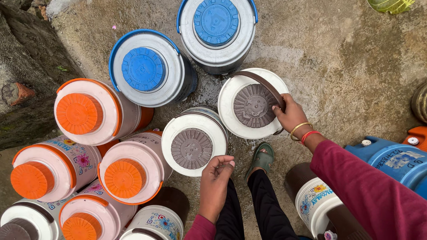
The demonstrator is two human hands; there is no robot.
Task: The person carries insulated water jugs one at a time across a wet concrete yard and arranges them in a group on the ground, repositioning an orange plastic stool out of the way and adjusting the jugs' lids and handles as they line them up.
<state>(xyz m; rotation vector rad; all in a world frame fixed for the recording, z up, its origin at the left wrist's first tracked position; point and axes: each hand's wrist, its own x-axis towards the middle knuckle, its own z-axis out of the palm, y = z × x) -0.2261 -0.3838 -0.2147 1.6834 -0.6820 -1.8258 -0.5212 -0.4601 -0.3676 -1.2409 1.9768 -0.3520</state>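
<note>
Gripping the brown bail handle, right hand [291, 116] closes on the far brown-lid jug [252, 104], which stands upright on wet concrete floor [338, 66]. Left hand [215, 178] is curled at the rim of the near brown-lid jug [194, 141]; can't tell if it's holding. Rigid plastic, likely heavy if full, wet so slippery; take by handle. Long axis vertical, lids up.

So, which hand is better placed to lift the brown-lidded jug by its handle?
The right hand. Its fingers already grip the brown handle of the far brown-lidded jug. The left hand only touches the rim of the nearer jug.
</note>
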